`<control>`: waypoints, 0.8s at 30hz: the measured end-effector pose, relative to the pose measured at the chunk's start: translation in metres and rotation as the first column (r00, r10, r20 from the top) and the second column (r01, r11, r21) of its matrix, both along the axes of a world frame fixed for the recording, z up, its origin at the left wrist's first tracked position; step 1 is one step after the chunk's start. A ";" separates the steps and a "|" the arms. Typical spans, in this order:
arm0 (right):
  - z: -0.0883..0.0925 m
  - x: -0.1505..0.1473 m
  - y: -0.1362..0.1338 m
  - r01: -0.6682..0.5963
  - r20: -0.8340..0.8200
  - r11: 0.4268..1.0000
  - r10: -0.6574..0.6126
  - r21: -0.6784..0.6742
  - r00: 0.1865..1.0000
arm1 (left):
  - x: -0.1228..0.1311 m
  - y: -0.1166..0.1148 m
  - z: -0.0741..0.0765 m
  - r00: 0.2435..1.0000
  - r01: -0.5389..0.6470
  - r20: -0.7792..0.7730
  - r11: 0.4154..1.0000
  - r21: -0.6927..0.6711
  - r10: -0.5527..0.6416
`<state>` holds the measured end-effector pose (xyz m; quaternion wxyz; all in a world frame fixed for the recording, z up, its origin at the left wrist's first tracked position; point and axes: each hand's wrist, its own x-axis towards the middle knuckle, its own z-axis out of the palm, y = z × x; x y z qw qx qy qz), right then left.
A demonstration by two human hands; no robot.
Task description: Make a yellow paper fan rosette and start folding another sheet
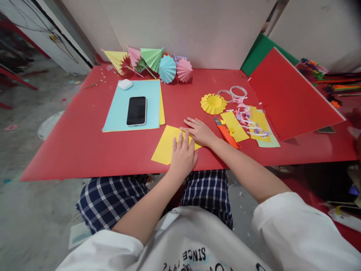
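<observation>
A sheet of yellow paper (164,147) lies flat on the red table (84,150) near its front edge. Pressed on its right part is my left hand (183,154), fingers stretched out. My right hand (199,131) rests at the sheet's upper right edge, also flat with fingers spread, partly covering it. Just right of my right hand are an orange cutter knife (228,136) and cut yellow paper pieces (235,127). A pleated yellow paper rosette (213,104) sits beyond that hand.
Left of my hands, a phone (137,111) and a white case (125,84) lie on light blue paper (115,116). Folded paper fans and umbrellas (153,60) line the back. Tape rolls (238,91) and paper scraps (245,114) lie right, before a leaning red board (293,98).
</observation>
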<state>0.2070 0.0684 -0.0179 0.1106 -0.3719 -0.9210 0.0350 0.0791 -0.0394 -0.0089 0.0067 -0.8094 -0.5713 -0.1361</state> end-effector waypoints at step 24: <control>0.002 -0.003 -0.002 0.042 -0.019 0.999 -0.042 -0.002 0.999 | 0.005 -0.024 -0.002 1.000 0.029 0.005 0.993 -0.113 -0.028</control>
